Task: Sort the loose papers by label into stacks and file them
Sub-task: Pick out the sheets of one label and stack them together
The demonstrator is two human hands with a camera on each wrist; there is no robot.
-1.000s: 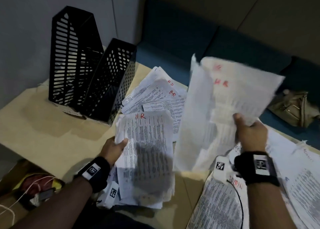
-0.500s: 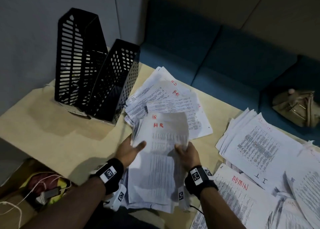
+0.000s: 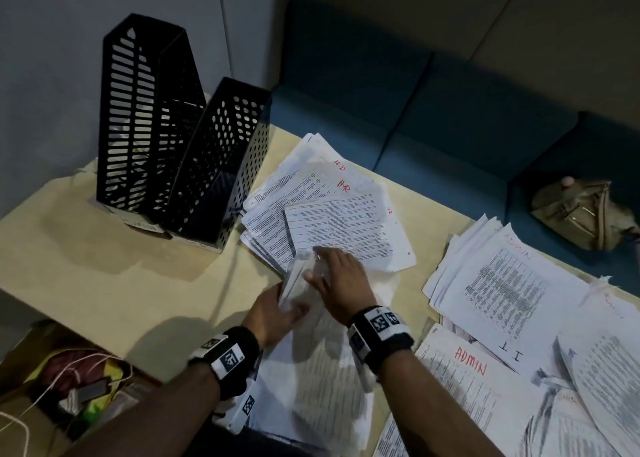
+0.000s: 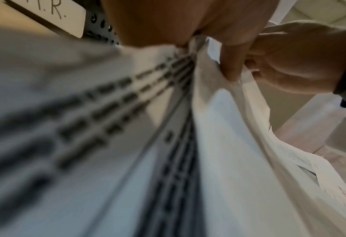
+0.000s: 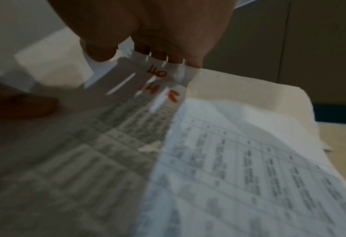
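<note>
We see two file holders [image 3: 180, 138] standing side by side at the far left of the table [image 3: 104, 276], against the wall. Just right of them lies the HR stack [image 3: 332, 221], spread out. Nearer to us, the held sheets [image 3: 322, 370] lie between both hands, the left hand [image 3: 273, 314] touching their left edge, the right hand [image 3: 341, 283] on top. Well right of these lie the IT stack [image 3: 502, 294] and, nearer, the ADMIN stack [image 3: 471, 387]. Behind the table runs a bench [image 3: 433, 127] with a bag [image 3: 581, 210] on it, far right.

Blurred print on held papers [image 4: 107, 128]
</note>
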